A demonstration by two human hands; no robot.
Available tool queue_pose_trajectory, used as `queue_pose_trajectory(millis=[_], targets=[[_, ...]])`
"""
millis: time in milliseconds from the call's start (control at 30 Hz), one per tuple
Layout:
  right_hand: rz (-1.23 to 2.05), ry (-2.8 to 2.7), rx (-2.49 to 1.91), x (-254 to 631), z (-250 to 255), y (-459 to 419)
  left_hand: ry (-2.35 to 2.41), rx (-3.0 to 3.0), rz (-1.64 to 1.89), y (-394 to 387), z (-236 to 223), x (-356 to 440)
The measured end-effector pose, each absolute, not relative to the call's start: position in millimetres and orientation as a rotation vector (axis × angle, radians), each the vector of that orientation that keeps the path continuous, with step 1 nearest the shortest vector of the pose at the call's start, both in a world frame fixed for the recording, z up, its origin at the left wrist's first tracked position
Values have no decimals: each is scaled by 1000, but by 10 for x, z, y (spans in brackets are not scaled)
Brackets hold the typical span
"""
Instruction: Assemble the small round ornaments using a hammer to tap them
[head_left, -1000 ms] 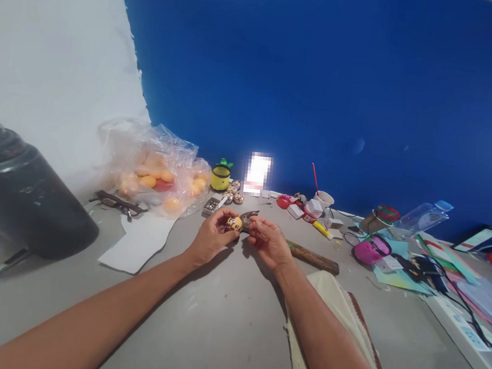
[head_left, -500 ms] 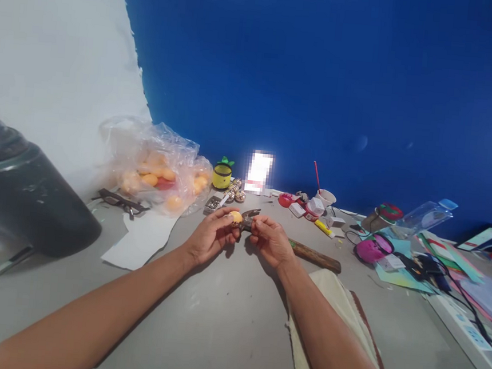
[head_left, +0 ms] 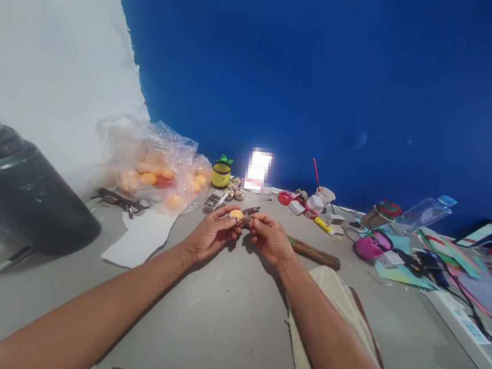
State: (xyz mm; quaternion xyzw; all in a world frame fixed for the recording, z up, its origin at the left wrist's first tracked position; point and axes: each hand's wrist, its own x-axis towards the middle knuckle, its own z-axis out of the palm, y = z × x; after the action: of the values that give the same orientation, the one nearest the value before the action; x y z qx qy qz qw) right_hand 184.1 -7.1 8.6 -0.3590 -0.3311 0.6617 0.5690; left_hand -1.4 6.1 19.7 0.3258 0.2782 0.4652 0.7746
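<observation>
Between the earlier frames and now the small round yellow-orange toy piece (head_left: pixel 236 214) has been turned, so its plain pale side faces up where a patterned face showed a second ago, and both hands have shifted slightly left over the grey tabletop (head_left: pixel 226 315). The left hand (head_left: pixel 211 233) is curled closed around the piece, pinching it between thumb and fingertips just above the table. The right hand (head_left: pixel 269 238) is partly closed, its thumb and forefinger meeting at the piece's right edge; whether they grip something tiny there is too small to tell. Right behind the hands lies a hammer with a dark metal head and brown wooden handle (head_left: pixel 313 252), its head just beside the piece and the handle running off to the right. A cream cloth (head_left: pixel 334 307) lies under the right forearm.

Doing this fiddly step well, in my judgement, means keeping the left pinch steady and low over the table, working with the right fingertips only, and staying clear of the hammer head.

Further back sit a clear plastic bag of orange toys (head_left: pixel 156 168) and black-framed spectacles (head_left: pixel 118 199)
</observation>
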Motion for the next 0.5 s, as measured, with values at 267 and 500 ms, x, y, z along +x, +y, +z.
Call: queue_pose_trajectory(millis=[267, 500], targets=[[1532, -794, -836, 1839, 89, -68, 608, 839, 1039, 70, 137, -13], [1533, -820, -855, 1842, 83, -55, 736, 1129, 1054, 23, 139, -5]])
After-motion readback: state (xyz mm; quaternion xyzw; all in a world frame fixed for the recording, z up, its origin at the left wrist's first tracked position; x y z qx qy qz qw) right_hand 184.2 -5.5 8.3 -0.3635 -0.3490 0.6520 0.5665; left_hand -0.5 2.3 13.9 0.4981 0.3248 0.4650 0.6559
